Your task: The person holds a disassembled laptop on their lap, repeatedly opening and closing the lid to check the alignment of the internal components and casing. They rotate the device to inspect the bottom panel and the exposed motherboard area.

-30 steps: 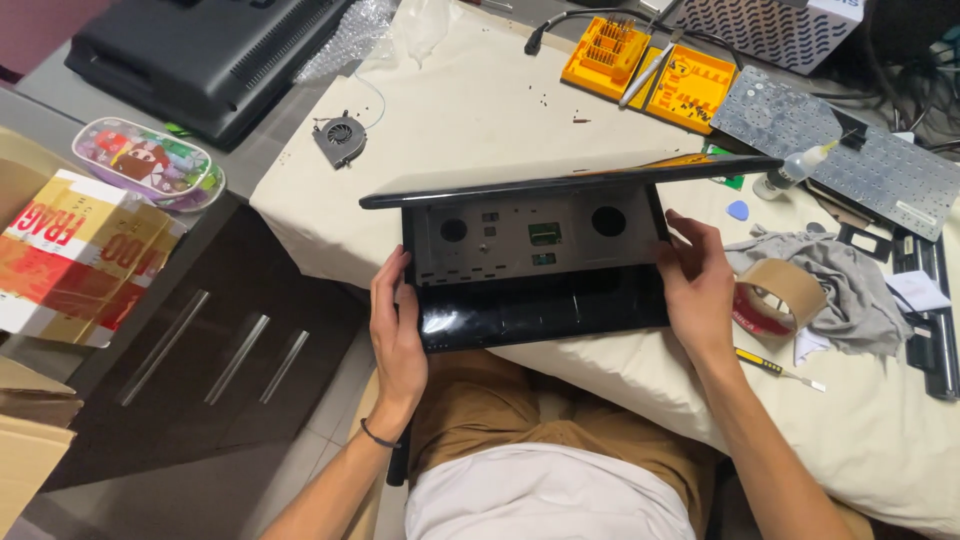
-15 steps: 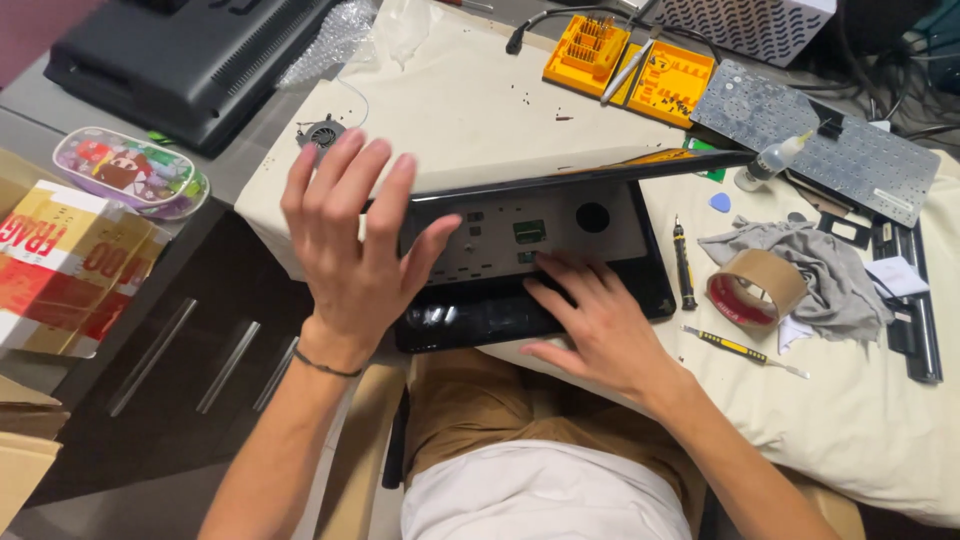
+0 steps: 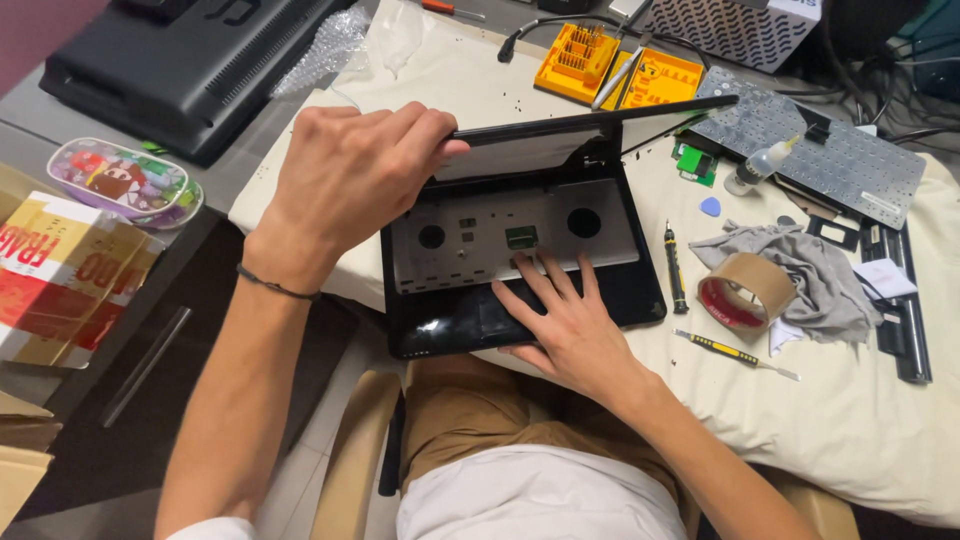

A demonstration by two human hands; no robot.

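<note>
Head view: stripped black laptop [image 3: 520,270] sits at the near edge of the counter [image 3: 880,440], which is covered by a cream cloth, straight in front of the person. Keyboard is out, so the bare grey metal tray shows in the base.

Left hand [image 3: 345,175] is on the lid's left top corner, fingers [image 3: 420,125] curled together over the edge, thumb underneath, gripping it. Lid stands partly open, tilted over the base.

Right hand [image 3: 565,320] lies flat on the palm rest, fingers [image 3: 545,280] spread, tips reaching the lower edge of the grey tray. It holds nothing, just presses on the base.

Right of the laptop: black precision screwdriver [image 3: 675,268] just beside the base, roll of brown tape [image 3: 748,290] touching a crumpled grey cloth [image 3: 800,265], yellow-handled tool [image 3: 735,350] nearer the person.

Behind: removed keyboard [image 3: 830,150] face down with a small squeeze bottle [image 3: 755,167] at its edge, orange screwdriver bit case [image 3: 620,68] open.

Far left, off the cloth: black printer [image 3: 170,60], clear patterned pouch [image 3: 120,180], cardboard box [image 3: 60,270].
</note>
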